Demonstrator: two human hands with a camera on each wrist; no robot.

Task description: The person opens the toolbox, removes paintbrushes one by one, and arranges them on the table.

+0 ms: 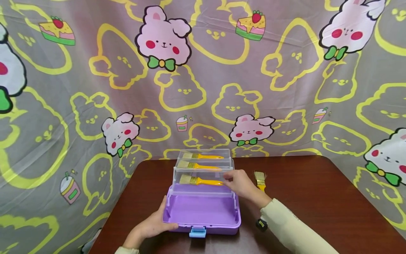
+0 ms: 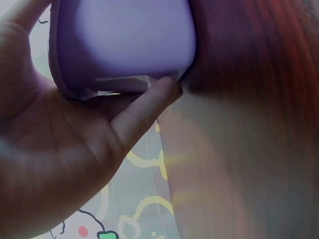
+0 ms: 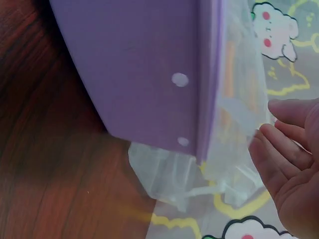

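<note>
A purple case [image 1: 203, 209] stands with its lid up and several clear trays fanned out in steps behind its bare base. One paintbrush with a yellow handle lies in each tray: the lower brush [image 1: 203, 181], the middle brush [image 1: 198, 165] and the upper brush [image 1: 203, 156]. My left hand [image 1: 155, 220] grips the case's front left corner, thumb along the front rim. At the right end of the lowest tray is my right hand [image 1: 242, 183], fingertips close to the lower brush's handle end. In the right wrist view its thumb and fingers [image 3: 284, 149] stand apart beside the clear tray [image 3: 239, 114].
Another paintbrush [image 1: 260, 179] lies on the dark wooden table [image 1: 304, 197], right of the case, partly behind my right forearm. A small black object [image 1: 261, 224] sits near my right sleeve. A light blue latch [image 1: 198, 232] hangs at the case's front. Patterned curtains [image 1: 203, 95] enclose the table.
</note>
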